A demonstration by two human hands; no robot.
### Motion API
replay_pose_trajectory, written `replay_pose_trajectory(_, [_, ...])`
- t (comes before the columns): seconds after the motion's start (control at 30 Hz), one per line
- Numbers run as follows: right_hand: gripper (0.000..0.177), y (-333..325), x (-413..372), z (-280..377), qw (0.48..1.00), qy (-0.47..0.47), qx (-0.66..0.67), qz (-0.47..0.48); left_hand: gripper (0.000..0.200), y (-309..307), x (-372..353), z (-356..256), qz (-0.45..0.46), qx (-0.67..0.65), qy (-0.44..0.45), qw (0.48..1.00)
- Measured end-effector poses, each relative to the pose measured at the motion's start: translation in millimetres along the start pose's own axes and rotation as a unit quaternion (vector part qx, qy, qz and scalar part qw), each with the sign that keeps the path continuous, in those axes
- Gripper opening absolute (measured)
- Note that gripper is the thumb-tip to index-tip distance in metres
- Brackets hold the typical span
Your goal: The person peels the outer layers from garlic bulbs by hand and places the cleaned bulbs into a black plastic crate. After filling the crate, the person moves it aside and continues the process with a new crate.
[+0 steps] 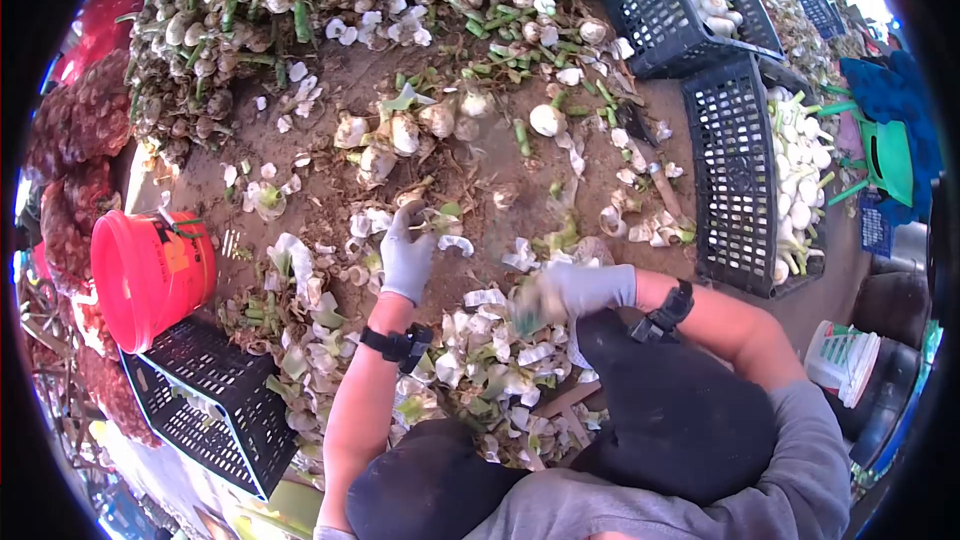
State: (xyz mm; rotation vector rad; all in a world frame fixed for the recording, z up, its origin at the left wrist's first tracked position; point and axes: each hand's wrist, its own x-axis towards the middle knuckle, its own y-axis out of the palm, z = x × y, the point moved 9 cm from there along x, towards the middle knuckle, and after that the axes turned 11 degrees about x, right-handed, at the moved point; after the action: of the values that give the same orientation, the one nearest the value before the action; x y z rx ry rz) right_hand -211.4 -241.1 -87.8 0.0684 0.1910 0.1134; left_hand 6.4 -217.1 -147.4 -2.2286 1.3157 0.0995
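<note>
My left hand, in a pale glove with soiled fingertips, reaches down to the dirt-covered surface. Its thumb and fingers close around a small garlic bulb with a bit of green on it; part of the bulb is hidden. Just beyond lies a cluster of unpeeled garlic bulbs. My right hand, also gloved, is over the heap of peelings in front of my knees. Motion smears its fingers, and a greenish blur shows beside them, so I cannot make out what they hold. A whiter garlic bulb lies farther off.
A big pile of stalked garlic fills the back left. Black crates of cleaned white garlic stand at the right. To the left are a red bucket and a black crate. A wooden-handled tool lies right of centre.
</note>
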Motion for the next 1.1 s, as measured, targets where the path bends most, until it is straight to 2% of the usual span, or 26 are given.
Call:
replay_pose_trajectory(0.03, [0.046, 26, -9, -6, 0.99, 0.029, -0.047, 0.133, 0.046, 1, -4, -2, 0.004, 0.015, -0.011, 1.0])
replay_pose_trajectory(0.07, [0.05, 49, -26, -12, 0.958, 0.056, -0.094, 0.265, 0.045, 2, -8, -4, 0.005, 0.03, -0.022, 0.999])
replay_pose_trajectory(0.1, [0.051, 22, -9, 11, 0.926, 0.122, -0.297, 0.2, 0.043, 5, -11, -12, -0.003, 0.028, 0.003, 1.0])
replay_pose_trajectory(0.13, [0.054, -15, -1, 7, 0.964, -0.034, -0.261, -0.03, 0.042, 10, -13, -10, -0.007, 0.051, 0.027, 0.998])
replay_pose_trajectory(0.17, [0.057, -54, 3, 12, 0.969, -0.001, -0.182, -0.167, 0.042, 15, -12, -7, -0.015, 0.073, 0.054, 0.996])
replay_pose_trajectory(0.23, [0.051, -90, 16, 15, 0.917, 0.079, -0.288, -0.266, 0.041, 17, -14, -18, -0.026, 0.091, 0.097, 0.991])
replay_pose_trajectory(0.33, [0.052, -94, 51, -12, 0.815, 0.213, -0.514, -0.16, 0.041, 21, -18, -22, 0.018, 0.037, 0.046, 0.998])
replay_pose_trajectory(0.37, [0.051, -102, 59, -28, 0.804, 0.209, -0.529, -0.174, 0.046, 27, -16, -8, 0.051, 0.023, 0.027, 0.998])
replay_pose_trajectory(0.4, [0.051, -109, 60, -28, 0.873, 0.197, -0.385, -0.226, 0.047, 30, -18, -3, 0.084, -0.042, -0.024, 0.995])
replay_pose_trajectory(0.43, [0.05, -114, 61, -28, 0.918, 0.18, -0.23, -0.269, 0.05, 35, -23, -6, 0.113, -0.108, -0.075, 0.985])
replay_pose_trajectory(0.47, [0.05, -113, 63, -29, 0.937, 0.16, -0.068, -0.303, 0.053, 40, -32, -9, 0.141, -0.175, -0.126, 0.966])
replay_pose_trajectory(0.5, [0.053, -104, 72, -11, 0.946, 0.06, -0.13, -0.29, 0.059, 37, -37, -22, 0.149, -0.199, -0.147, 0.957])
replay_pose_trajectory(0.57, [0.059, -84, 72, 39, 0.936, -0.081, -0.134, -0.315, 0.054, 29, -42, -50, 0.115, -0.317, -0.121, 0.934])
replay_pose_trajectory(0.6, [0.06, -83, 73, 43, 0.941, -0.084, -0.061, -0.32, 0.051, 24, -42, -58, 0.096, -0.374, -0.105, 0.916])
replay_pose_trajectory(0.67, [0.065, -81, 75, 51, 0.934, -0.096, 0.087, -0.334, 0.042, 6, -38, -56, 0.045, -0.319, -0.055, 0.945])
replay_pose_trajectory(0.73, [0.065, -85, 65, 36, 0.883, -0.017, 0.301, -0.36, 0.039, -5, -41, -73, 0.02, -0.268, 0.026, 0.963])
replay_pose_trajectory(0.77, [0.051, -84, 66, 43, 0.878, -0.087, 0.319, -0.347, 0.049, -9, -41, -76, 0.005, -0.233, 0.025, 0.972])
replay_pose_trajectory(0.87, [0.037, -56, 69, 32, 0.86, 0.014, 0.445, -0.248, 0.055, -17, -54, -103, -0.056, -0.11, 0.17, 0.978])
replay_pose_trajectory(0.9, [0.036, -56, 78, 25, 0.887, 0.027, 0.378, -0.264, 0.063, -16, -55, -101, -0.042, -0.048, 0.156, 0.986])
replay_pose_trajectory(1.0, [0.037, -55, 79, 26, 0.885, -0.01, 0.367, -0.288, 0.06, -22, -67, -117, -0.081, 0.033, 0.206, 0.975])
replay_pose_trajectory(1.03, [0.036, -51, 78, 37, 0.843, -0.033, 0.435, -0.314, 0.06, -22, -68, -119, -0.069, 0.033, 0.19, 0.979])
replay_pose_trajectory(1.1, [0.033, -48, 80, 32, 0.842, -0.021, 0.463, -0.276, 0.061, -22, -71, -120, -0.043, 0.034, 0.157, 0.986])
